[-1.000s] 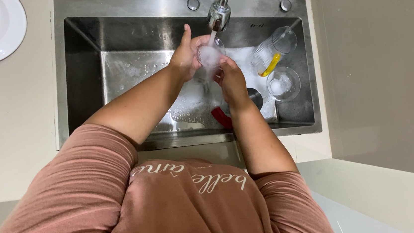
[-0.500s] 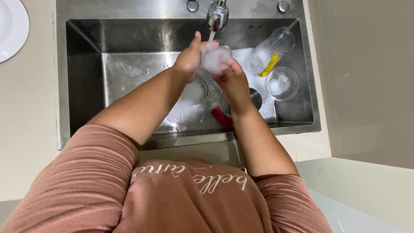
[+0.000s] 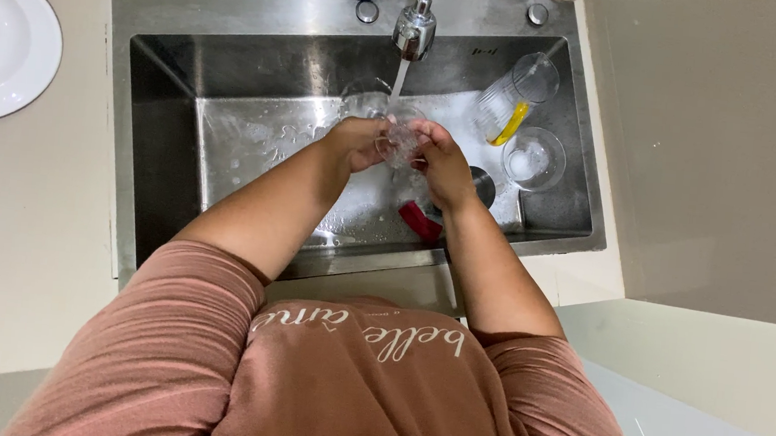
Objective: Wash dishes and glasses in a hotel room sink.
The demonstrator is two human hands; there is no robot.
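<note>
Clear glass (image 3: pixel 401 141) under running water (image 3: pixel 400 77)

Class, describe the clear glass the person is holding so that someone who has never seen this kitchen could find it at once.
Start at the steel sink set in the beige counter and find the tap at its back edge. Directly below the tap's stream, the left hand and right hand meet around a small clear glass. Unlike the two glasses standing at the sink's right end, this one is held and under running water.
</note>
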